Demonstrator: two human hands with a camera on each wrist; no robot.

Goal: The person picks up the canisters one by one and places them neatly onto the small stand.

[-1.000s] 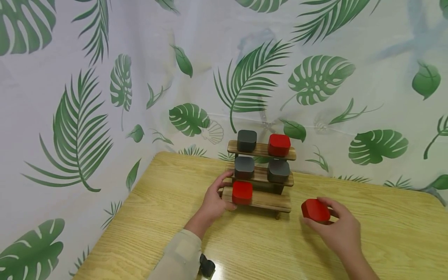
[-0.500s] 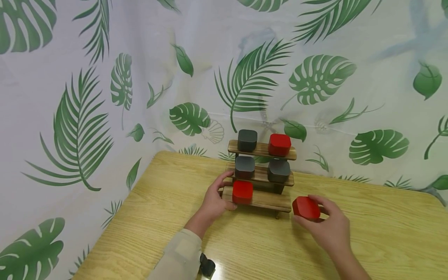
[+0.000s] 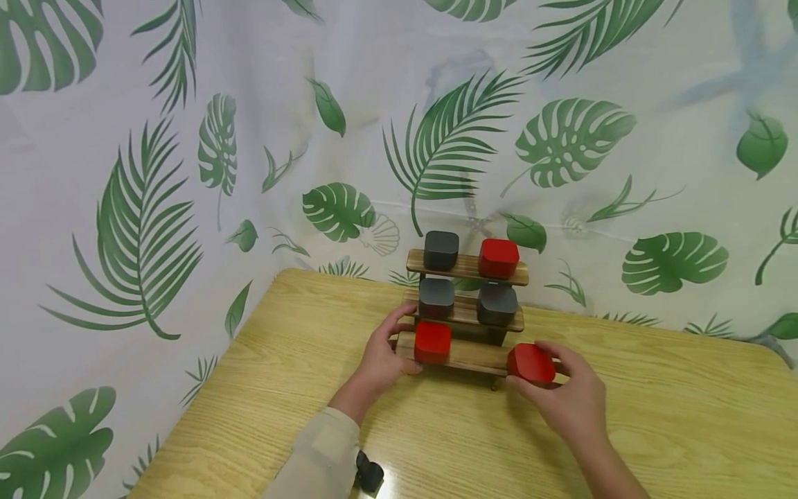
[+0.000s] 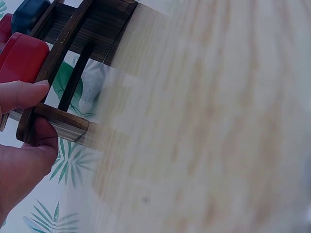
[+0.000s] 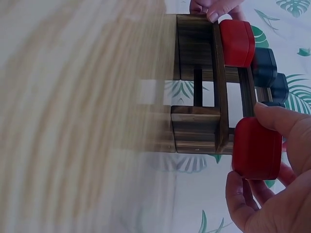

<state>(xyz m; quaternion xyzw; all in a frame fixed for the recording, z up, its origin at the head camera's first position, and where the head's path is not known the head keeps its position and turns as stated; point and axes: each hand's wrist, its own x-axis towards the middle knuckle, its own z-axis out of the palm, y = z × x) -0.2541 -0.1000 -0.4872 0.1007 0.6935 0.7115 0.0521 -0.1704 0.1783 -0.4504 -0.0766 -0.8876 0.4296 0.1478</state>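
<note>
A three-tier wooden display stand (image 3: pixel 474 355) stands on the table. My left hand (image 3: pixel 380 357) grips the left end of its lowest shelf; the left wrist view shows the thumb (image 4: pixel 22 93) on the shelf beside a red box (image 4: pixel 24 58). That red box (image 3: pixel 433 342) sits at the shelf's left end. In my right hand (image 3: pixel 576 395) is another red rounded-square box (image 3: pixel 531 363), pinched between thumb and fingers. It overlaps the right end of the lowest shelf in the head view. The right wrist view shows this held box (image 5: pixel 256 148) right by the shelf's end.
Two dark grey boxes, a left one (image 3: pixel 436 297) and a right one (image 3: pixel 497 303), occupy the middle shelf. The top shelf bears a dark grey box (image 3: pixel 441 250) and a red box (image 3: pixel 499 258). A small black object (image 3: pixel 370 474) lies near my left sleeve. Leaf-patterned cloth (image 3: pixel 349 138) hangs behind.
My right hand has moved left with the red box, from the table's right side up to the right end of the lowest shelf. My left hand keeps its place on the stand.
</note>
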